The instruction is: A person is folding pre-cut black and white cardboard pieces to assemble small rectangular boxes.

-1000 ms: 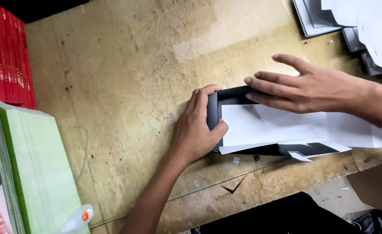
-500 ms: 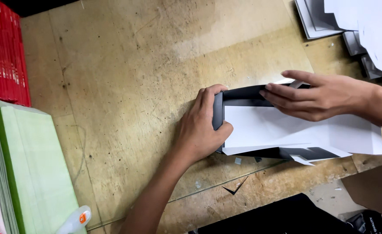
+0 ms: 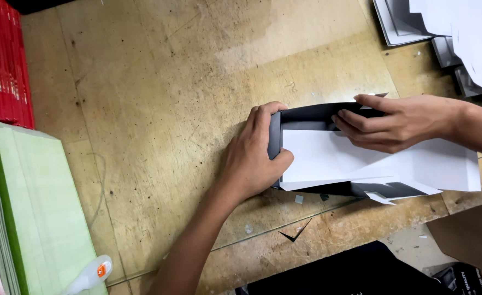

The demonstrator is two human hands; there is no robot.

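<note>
Black-and-white cardboard box blank (image 3: 355,164) lies flat on the worn wooden table (image 3: 159,109), near its front edge. Left hand (image 3: 254,155) cups the folded black end, fingers curled over the flap, thumb pressed on the white panel. Right hand (image 3: 396,123), fingers straight and close together, pinches the upper black flap. Green sheets (image 3: 39,207) stacked far left.

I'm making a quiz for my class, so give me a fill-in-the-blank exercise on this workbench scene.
1. The left hand presses the box's ____ end.
2. The right hand pinches the box's ____ wall.
3. The sheet stack at left is ____.
4. The books at the table's far left are ____.

Missing words: left; far; green; red
</note>
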